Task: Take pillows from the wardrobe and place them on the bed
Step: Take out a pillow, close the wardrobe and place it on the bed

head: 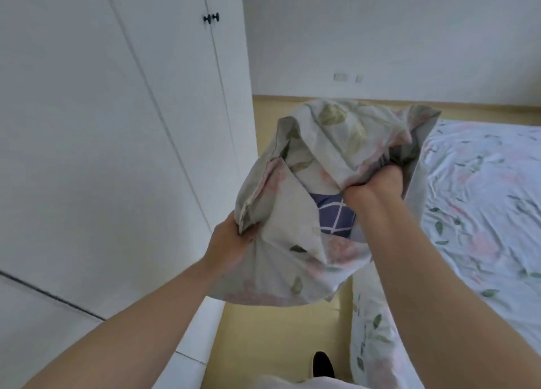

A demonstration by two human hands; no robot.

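A pillow [292, 242] in a loose floral case, pale with pink flowers and green leaves, hangs in the air in front of me. A dark blue checked inner cover [330, 216] shows through the case's opening. My left hand [231, 239] is shut on the pillow's lower left corner. My right hand [371, 186] grips bunched fabric at its upper right. The bed [483, 201], with a matching floral sheet, lies to the right, just beyond the pillow. The white wardrobe [117, 125] stands on the left with its doors closed.
A yellow-beige floor strip [281, 330] runs between wardrobe and bed. My dark shoe [322, 365] is on it. Black knobs [211, 18] mark the wardrobe doors. A white wall with sockets [341, 77] is ahead. The bed's floral side [371, 330] hangs down.
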